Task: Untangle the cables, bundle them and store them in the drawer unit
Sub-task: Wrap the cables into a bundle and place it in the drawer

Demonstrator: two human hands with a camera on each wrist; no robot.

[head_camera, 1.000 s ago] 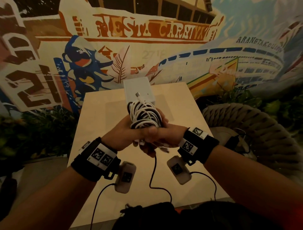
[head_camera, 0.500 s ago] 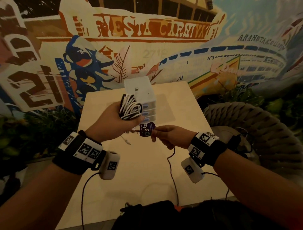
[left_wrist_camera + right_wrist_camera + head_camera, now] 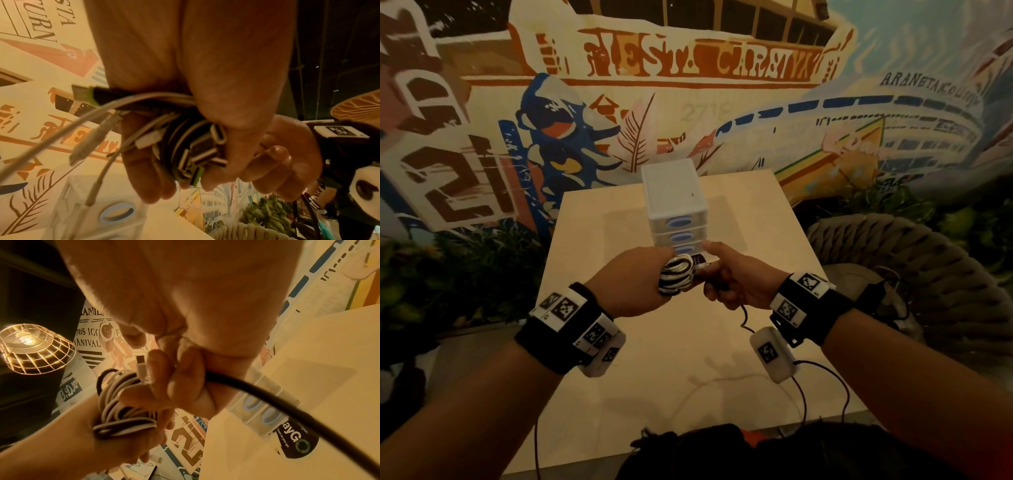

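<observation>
My left hand (image 3: 654,272) grips a coiled bundle of black and white cables (image 3: 676,274) just in front of the white drawer unit (image 3: 674,202), whose three drawers look closed. In the left wrist view, several connector ends (image 3: 197,151) stick out of the bundle and loose white cable ends (image 3: 92,139) trail to the left. My right hand (image 3: 717,274) touches the bundle from the right, fingers curled round a black cable (image 3: 267,399) that hangs down to the table (image 3: 744,317). A dark printed tag (image 3: 296,443) hangs on that cable.
The drawer unit stands at the middle back of a beige table (image 3: 654,377). A woven rope chair (image 3: 893,260) sits close on the right and plants (image 3: 465,274) line the left. A dark bag (image 3: 688,448) lies at the table's near edge. A mural wall is behind.
The hands had drawn apart, the left lifting the bundle, the right pulling the tagged black cable. Now they are together again, lower, at the front of the drawer unit.
</observation>
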